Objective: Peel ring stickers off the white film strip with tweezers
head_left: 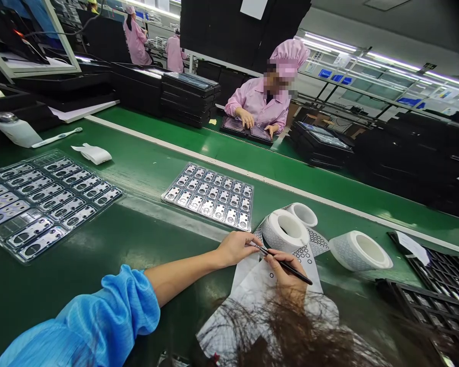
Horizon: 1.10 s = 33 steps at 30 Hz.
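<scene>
Over the white sheets in front of me, my left hand (239,248) is pinched near the tip of a slim black pen-like tool (290,268). A small shiny piece seems to be at its fingertips, mostly hidden. My right hand (288,278) grips the black tool like a pen, its tip pointing at the left fingertips. Just beyond stands a roll of ring stickers (286,230), its strip with black ring outlines (303,255) running down beside my right hand. Left of the rolls, a clear tray of small metal plates (210,196) lies on the green bench.
A larger tray of plates (49,199) lies at left. Behind it are a white bottle (17,131), a toothbrush (57,137) and a folded white strip (93,153). Another sticker roll (361,251) and black trays (432,311) stand at right. Opposite, a co-worker (262,102) handles a dark panel.
</scene>
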Each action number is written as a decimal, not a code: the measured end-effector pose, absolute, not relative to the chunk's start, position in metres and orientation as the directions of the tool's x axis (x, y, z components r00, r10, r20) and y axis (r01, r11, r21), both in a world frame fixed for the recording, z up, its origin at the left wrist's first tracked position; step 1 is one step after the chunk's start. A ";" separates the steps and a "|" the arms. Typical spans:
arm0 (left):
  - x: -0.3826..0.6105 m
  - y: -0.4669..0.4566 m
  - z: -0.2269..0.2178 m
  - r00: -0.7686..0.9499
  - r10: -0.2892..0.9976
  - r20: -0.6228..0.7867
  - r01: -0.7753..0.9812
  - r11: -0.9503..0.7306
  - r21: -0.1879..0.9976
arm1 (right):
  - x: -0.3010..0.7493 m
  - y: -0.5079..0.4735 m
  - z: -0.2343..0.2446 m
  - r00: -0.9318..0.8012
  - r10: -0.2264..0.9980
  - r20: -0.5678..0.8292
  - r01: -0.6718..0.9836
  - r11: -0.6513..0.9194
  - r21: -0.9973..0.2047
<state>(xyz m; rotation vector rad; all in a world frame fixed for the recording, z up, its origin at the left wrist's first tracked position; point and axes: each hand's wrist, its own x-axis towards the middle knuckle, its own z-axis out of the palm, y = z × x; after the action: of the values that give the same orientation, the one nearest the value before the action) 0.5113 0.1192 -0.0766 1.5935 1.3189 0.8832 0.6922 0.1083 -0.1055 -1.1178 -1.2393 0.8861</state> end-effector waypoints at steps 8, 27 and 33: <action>0.511 0.121 -0.078 0.216 0.976 0.019 0.356 -0.097 0.929 | 0.691 0.104 -0.102 0.134 0.947 0.293 0.115 0.279 -0.954; 0.510 0.118 -0.076 0.214 0.975 0.067 0.420 -0.153 0.895 | 0.682 0.091 -0.085 0.181 0.925 0.336 0.189 0.302 -0.934; 0.503 0.109 -0.075 0.207 0.965 0.159 0.425 -0.235 0.874 | 0.688 0.065 -0.043 0.253 0.892 0.376 0.175 0.340 -0.924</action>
<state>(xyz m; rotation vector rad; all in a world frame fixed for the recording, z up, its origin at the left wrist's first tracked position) 0.5030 0.1087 -0.0747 1.7788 1.3011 0.9738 0.6881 0.0648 -0.0427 -1.1415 -1.2386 0.6682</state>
